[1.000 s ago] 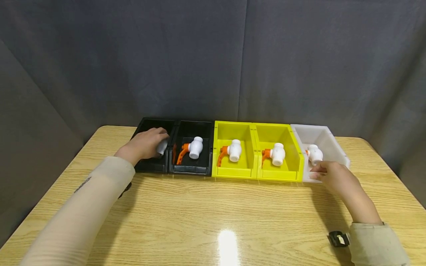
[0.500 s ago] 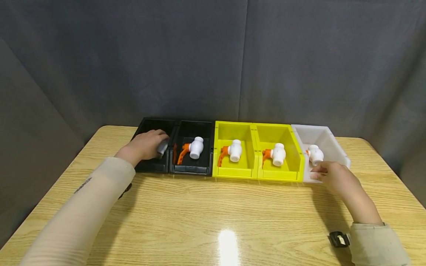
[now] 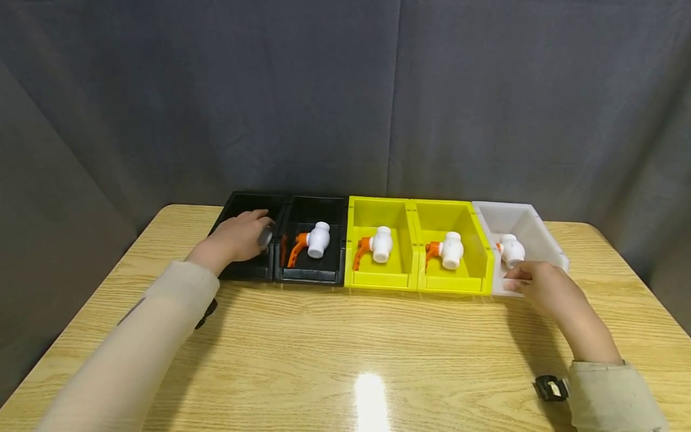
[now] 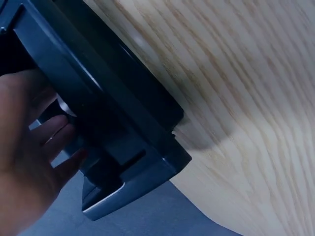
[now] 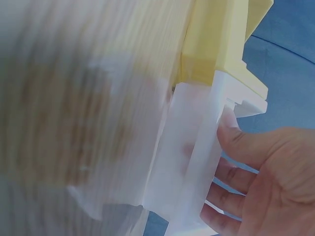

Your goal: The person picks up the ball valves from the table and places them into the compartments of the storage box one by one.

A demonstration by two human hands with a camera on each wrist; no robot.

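Observation:
My left hand reaches into the leftmost black bin. Its fingers hold what looks like a white valve, whose round end alone shows, greyish in shadow; the rest is hidden. In the left wrist view, the fingers curl behind the bin's black wall. My right hand reaches over the front of the white bin, just before a white ball valve with an orange handle. The right wrist view shows its thumb by the bin's front edge and loosely bent fingers, with no object visible in their grasp.
A second black bin and two yellow bins stand between the hands. One white valve with an orange handle lies in each: valve, valve, valve. Beneath is a wooden table; a grey curtain hangs behind.
The valve in my left hand has turned, so its round end now faces more toward the head camera. The left wrist has shifted slightly. My right hand has stayed still.

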